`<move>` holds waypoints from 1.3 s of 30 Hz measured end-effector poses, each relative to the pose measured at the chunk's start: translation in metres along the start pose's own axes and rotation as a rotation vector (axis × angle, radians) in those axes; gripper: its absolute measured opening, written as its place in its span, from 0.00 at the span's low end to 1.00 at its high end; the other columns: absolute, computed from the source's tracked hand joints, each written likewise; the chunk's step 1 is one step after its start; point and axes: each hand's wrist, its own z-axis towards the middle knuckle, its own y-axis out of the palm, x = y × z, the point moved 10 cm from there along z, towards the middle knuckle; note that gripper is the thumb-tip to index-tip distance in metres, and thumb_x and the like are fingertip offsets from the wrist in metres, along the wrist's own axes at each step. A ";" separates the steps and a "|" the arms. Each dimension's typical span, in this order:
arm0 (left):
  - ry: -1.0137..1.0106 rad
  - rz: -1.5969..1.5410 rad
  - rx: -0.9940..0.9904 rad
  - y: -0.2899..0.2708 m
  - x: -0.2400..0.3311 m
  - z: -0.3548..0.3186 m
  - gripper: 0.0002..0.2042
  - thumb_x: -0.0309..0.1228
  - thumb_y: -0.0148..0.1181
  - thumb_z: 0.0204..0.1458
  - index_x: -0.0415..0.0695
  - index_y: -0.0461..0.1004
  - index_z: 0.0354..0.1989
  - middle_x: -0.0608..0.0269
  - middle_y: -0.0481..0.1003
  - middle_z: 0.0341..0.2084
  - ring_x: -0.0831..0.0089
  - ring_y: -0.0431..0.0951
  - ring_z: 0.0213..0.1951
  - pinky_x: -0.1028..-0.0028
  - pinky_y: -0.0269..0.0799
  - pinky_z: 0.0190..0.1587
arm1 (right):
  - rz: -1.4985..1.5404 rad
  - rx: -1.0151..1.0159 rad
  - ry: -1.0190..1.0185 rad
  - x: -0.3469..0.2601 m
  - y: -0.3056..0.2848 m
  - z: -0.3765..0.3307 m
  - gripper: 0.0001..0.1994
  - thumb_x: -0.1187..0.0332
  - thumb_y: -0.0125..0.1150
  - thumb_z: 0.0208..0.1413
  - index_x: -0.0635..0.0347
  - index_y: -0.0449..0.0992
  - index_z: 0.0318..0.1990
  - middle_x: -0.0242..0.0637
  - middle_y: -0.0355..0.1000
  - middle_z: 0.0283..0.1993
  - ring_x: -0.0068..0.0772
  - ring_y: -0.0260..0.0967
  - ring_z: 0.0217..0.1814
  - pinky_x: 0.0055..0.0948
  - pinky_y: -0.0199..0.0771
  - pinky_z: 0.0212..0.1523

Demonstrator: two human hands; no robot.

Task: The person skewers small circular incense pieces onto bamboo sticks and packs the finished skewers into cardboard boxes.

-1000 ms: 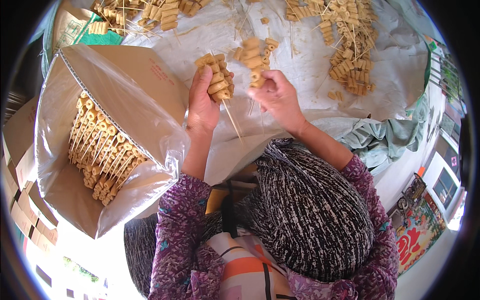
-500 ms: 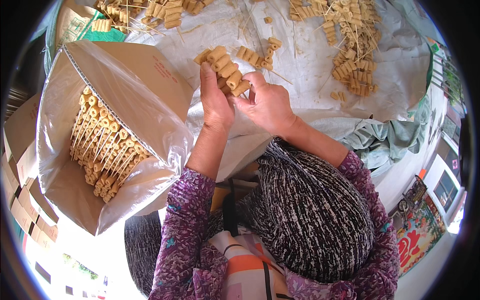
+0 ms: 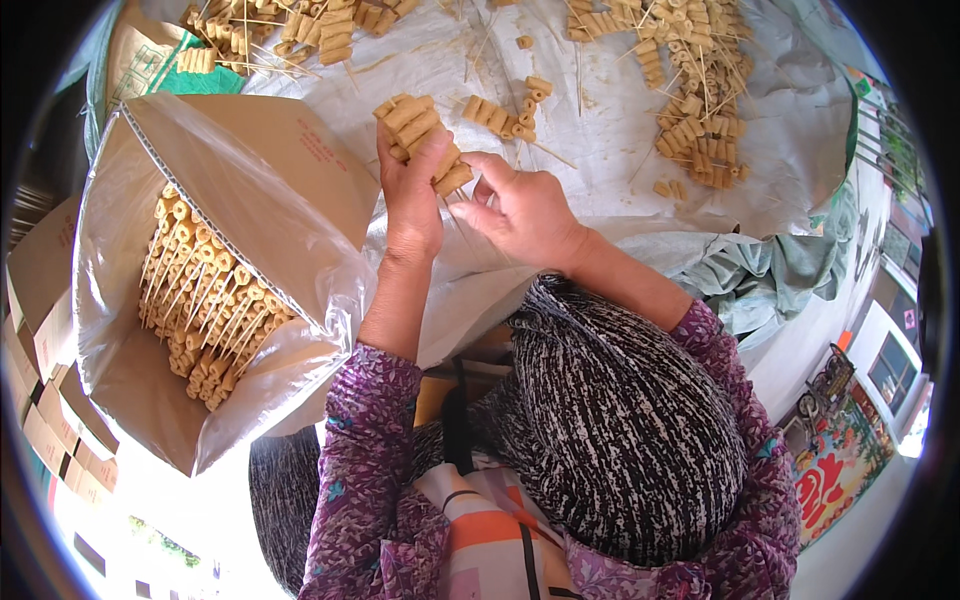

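Observation:
My left hand (image 3: pixel 412 200) is closed around a small bunch of skewers (image 3: pixel 412 122), tan rolled tubes threaded on thin sticks. Its thumb presses on top of the rolls, and the bare stick ends point down toward my right hand (image 3: pixel 535 212). The right thumb and forefinger are apart beside those ends, with nothing visibly gripped between them. To the left, a cardboard box (image 3: pixel 265 125) lined with a clear plastic bag (image 3: pixel 110 330) holds many skewers packed in rows, their sticks (image 3: pixel 205 285) showing.
A white woven sheet (image 3: pixel 600 150) spreads ahead. On it lie a large skewer pile (image 3: pixel 700 90) at the right, another pile (image 3: pixel 320 30) at the far left, and a few skewers (image 3: pixel 490 115) just beyond my hands. Flattened cartons (image 3: pixel 55 420) are stacked at the left edge.
My left hand has moved slightly left and down with the skewers, its thumb now across the rolls. The right thumb and forefinger have come off the lower end of the bunch and spread apart.

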 end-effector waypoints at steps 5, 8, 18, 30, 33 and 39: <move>0.018 0.008 -0.068 -0.003 -0.003 -0.003 0.25 0.33 0.56 0.57 0.43 0.58 0.62 0.57 0.69 0.51 0.64 0.74 0.50 0.63 0.76 0.47 | 0.365 0.245 0.466 0.128 -0.025 -0.007 0.20 0.58 0.60 0.57 0.65 0.73 0.48 0.38 0.74 0.28 0.29 0.75 0.27 0.26 0.74 0.29; 0.010 0.021 -0.074 -0.005 -0.004 -0.004 0.25 0.34 0.55 0.58 0.43 0.58 0.62 0.57 0.69 0.51 0.64 0.74 0.50 0.62 0.76 0.47 | 0.348 0.197 0.705 0.160 -0.033 -0.015 0.20 0.56 0.61 0.58 0.67 0.72 0.46 0.37 0.74 0.32 0.25 0.74 0.30 0.21 0.74 0.30; -0.009 -0.014 -0.102 -0.002 -0.008 -0.005 0.25 0.35 0.55 0.58 0.42 0.58 0.63 0.56 0.69 0.52 0.63 0.74 0.51 0.62 0.75 0.49 | 0.075 0.044 0.721 0.192 0.006 -0.017 0.23 0.54 0.57 0.55 0.64 0.70 0.50 0.42 0.76 0.27 0.35 0.75 0.28 0.33 0.73 0.35; -0.084 -0.328 -0.232 0.016 -0.001 -0.016 0.32 0.42 0.59 0.55 0.39 0.57 0.64 0.54 0.67 0.58 0.61 0.67 0.60 0.61 0.61 0.63 | 0.872 -0.042 0.451 0.065 0.033 -0.003 0.19 0.70 0.53 0.62 0.67 0.64 0.59 0.36 0.72 0.28 0.21 0.68 0.23 0.22 0.71 0.25; -0.106 -0.385 -0.181 0.014 0.000 -0.019 0.33 0.44 0.58 0.56 0.39 0.56 0.65 0.54 0.65 0.59 0.60 0.66 0.61 0.61 0.60 0.64 | 0.961 -0.050 0.397 0.056 0.035 -0.003 0.19 0.70 0.51 0.63 0.66 0.63 0.60 0.36 0.73 0.30 0.21 0.69 0.26 0.22 0.72 0.28; -0.099 -0.483 -0.158 0.017 0.001 -0.024 0.33 0.46 0.55 0.57 0.39 0.54 0.66 0.52 0.65 0.60 0.57 0.64 0.62 0.59 0.58 0.65 | 1.037 -0.022 0.344 0.044 0.035 -0.006 0.19 0.69 0.49 0.65 0.65 0.62 0.61 0.34 0.73 0.35 0.21 0.70 0.35 0.22 0.73 0.39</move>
